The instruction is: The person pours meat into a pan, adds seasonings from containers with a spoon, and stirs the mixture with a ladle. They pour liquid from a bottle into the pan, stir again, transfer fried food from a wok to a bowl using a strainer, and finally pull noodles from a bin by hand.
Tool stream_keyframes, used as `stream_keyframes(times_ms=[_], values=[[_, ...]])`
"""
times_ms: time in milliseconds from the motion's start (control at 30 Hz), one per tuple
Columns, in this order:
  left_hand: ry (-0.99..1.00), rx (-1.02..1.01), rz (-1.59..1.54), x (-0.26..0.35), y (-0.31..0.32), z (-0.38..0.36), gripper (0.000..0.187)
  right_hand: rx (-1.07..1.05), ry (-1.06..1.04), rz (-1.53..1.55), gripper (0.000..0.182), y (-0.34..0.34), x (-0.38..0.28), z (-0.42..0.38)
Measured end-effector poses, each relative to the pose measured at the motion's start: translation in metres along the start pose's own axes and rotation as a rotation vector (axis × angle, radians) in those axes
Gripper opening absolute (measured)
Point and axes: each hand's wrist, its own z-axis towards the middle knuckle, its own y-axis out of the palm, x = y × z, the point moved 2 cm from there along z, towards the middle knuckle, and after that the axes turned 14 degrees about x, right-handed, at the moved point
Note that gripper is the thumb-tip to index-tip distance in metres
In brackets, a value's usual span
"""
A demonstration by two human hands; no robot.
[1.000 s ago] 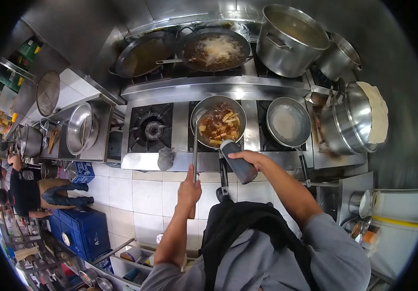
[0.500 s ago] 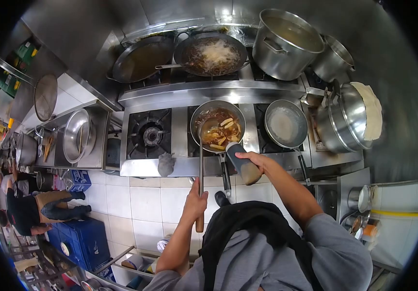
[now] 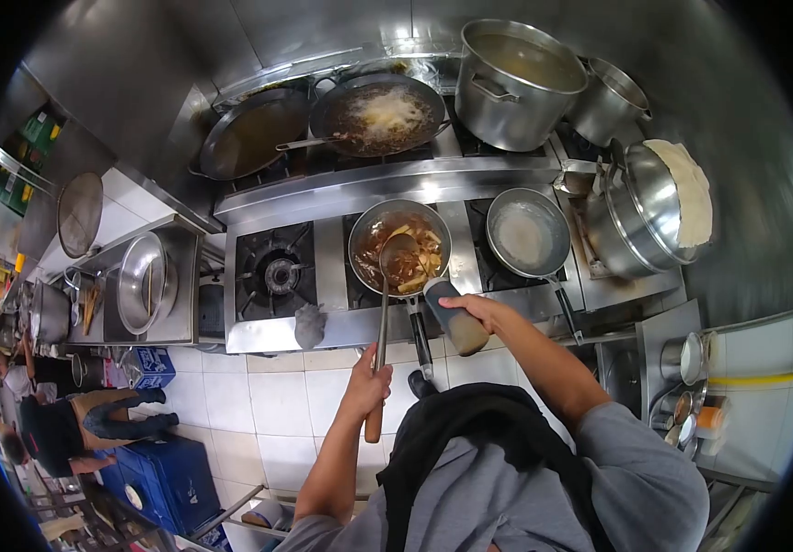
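Note:
My left hand [image 3: 366,385] is closed round the wooden handle of a long ladle [image 3: 384,322]. The ladle's bowl rests among pale strips and brown sauce [image 3: 424,262] in a frying pan [image 3: 356,225] on the front middle burner. In my right hand [image 3: 481,313] is a shaker bottle [image 3: 456,322] with a dark top and a brownish lower part. It tilts with its dark end at the pan's near right rim. The pan's black handle [image 3: 419,336] points toward me, between the ladle and the bottle, with neither hand on it.
Right of it stands a second pan [image 3: 527,235] with whitish liquid. Behind are a wok of bubbling oil [image 3: 378,115], another wok [image 3: 254,133] and a large stockpot [image 3: 521,87]. A grey cloth [image 3: 310,326] lies on the stove's front edge. Another person [image 3: 56,428] stands far left.
The ladle's bowl has moved from the pan's left side into the middle of the food. The bottle stays tilted in my right hand. The whole view has shifted slightly.

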Motion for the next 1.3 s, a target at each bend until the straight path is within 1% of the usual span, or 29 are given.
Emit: stream_keyframes(times_ms=[67,100,133,167,200,233,267,300,333,400,433,467,533,567,633,667,733,767,833,867,933,967,1033,1067,1133,1167,1233,1267,1300], values=[[0.058,-0.021,0.018,-0.002,-0.002,0.006,0.07,-0.017,0.009,0.027,0.061,-0.002,0.003,0.003],[0.06,-0.022,0.021,-0.012,-0.001,0.022,0.07,-0.035,0.021,0.046,0.061,-0.002,0.004,0.004],[0.362,0.15,0.168,-0.023,-0.001,0.044,0.07,-0.035,0.02,0.049,0.061,-0.004,0.006,0.007],[0.662,0.324,0.314,-0.014,-0.003,0.045,0.071,-0.036,0.015,0.045,0.066,-0.003,0.007,0.007],[0.661,0.323,0.316,-0.011,-0.003,0.048,0.071,-0.039,0.012,0.04,0.07,-0.003,0.01,0.007],[0.572,0.328,0.4,-0.006,-0.003,0.056,0.071,-0.041,0.014,0.042,0.07,-0.003,0.014,0.006],[0.484,0.335,0.48,0.002,-0.004,0.058,0.071,-0.005,-0.144,-0.054,0.073,0.002,0.011,-0.007],[0.465,0.317,0.465,0.003,-0.002,0.061,0.07,0.032,-0.304,-0.147,0.076,0.006,0.007,-0.016],[0.47,0.315,0.467,0.004,0.0,0.06,0.07,0.034,-0.307,-0.143,0.076,0.007,0.011,-0.013],[0.324,0.118,0.163,0.002,0.008,0.054,0.068,0.102,-0.633,-0.204,0.084,0.007,0.014,-0.008],[0.245,0.017,0.015,-0.001,0.012,0.052,0.067,0.155,-0.642,-0.211,0.088,0.004,0.017,-0.004],[0.246,0.01,0.023,-0.007,0.012,0.053,0.067,0.16,-0.64,-0.201,0.088,0.004,0.018,-0.007],[-0.028,-0.215,-0.537,-0.021,0.016,0.058,0.068,0.163,-0.795,-0.197,0.087,0.002,0.019,-0.017],[-0.03,-0.229,-0.53,-0.02,0.014,0.057,0.068,0.178,-0.792,-0.189,0.087,-0.002,0.02,-0.02],[-0.207,-0.33,-0.836,-0.012,0.009,0.049,0.07,0.174,-0.809,-0.163,0.087,-0.008,0.021,-0.025],[-0.21,-0.335,-0.833,-0.009,0.009,0.045,0.07,0.179,-0.807,-0.161,0.087,-0.013,0.022,-0.025],[-0.1,-0.281,-0.626,-0.002,0.004,0.038,0.064,0.157,-0.726,-0.118,0.082,-0.02,0.023,-0.021],[-0.103,-0.274,-0.627,0.0,0.002,0.034,0.064,0.151,-0.723,-0.119,0.082,-0.023,0.021,-0.02],[0.067,-0.138,-0.304,0.006,0.001,0.03,0.061,0.118,-0.583,-0.202,0.074,-0.026,0.016,-0.015],[0.065,-0.132,-0.305,0.007,-0.001,0.031,0.061,0.112,-0.582,-0.204,0.074,-0.024,0.012,-0.014],[0.218,-0.059,-0.1,0.011,-0.004,0.035,0.059,0.035,-0.319,-0.077,0.066,-0.017,0.01,-0.01],[0.218,-0.055,-0.1,0.016,-0.005,0.034,0.059,0.032,-0.32,-0.078,0.066,-0.014,0.007,-0.01],[0.316,0.064,0.155,0.029,-0.009,0.031,0.061,-0.047,-0.119,-0.008,0.062,-0.006,0.005,-0.011],[0.316,0.067,0.156,0.02,-0.007,0.041,0.061,-0.05,-0.12,-0.009,0.062,-0.001,0.004,-0.01],[0.869,0.4,0.422,0.0,-0.005,0.065,0.064,-0.028,-0.031,0.03,0.057,0.005,0.005,-0.009],[0.87,0.404,0.424,0.003,-0.004,0.06,0.064,-0.032,-0.033,0.028,0.057,0.004,0.006,-0.005],[0.539,0.387,0.475,0.005,0.002,0.054,0.065,-0.07,0.018,0.071,0.057,0.004,0.01,0.002],[0.544,0.389,0.479,-0.009,0.007,0.059,0.065,-0.073,0.013,0.075,0.057,0.004,0.012,0.0],[0.646,0.455,0.402,-0.036,0.013,0.067,0.065,-0.06,-0.037,0.03,0.061,0.004,0.012,-0.005]])
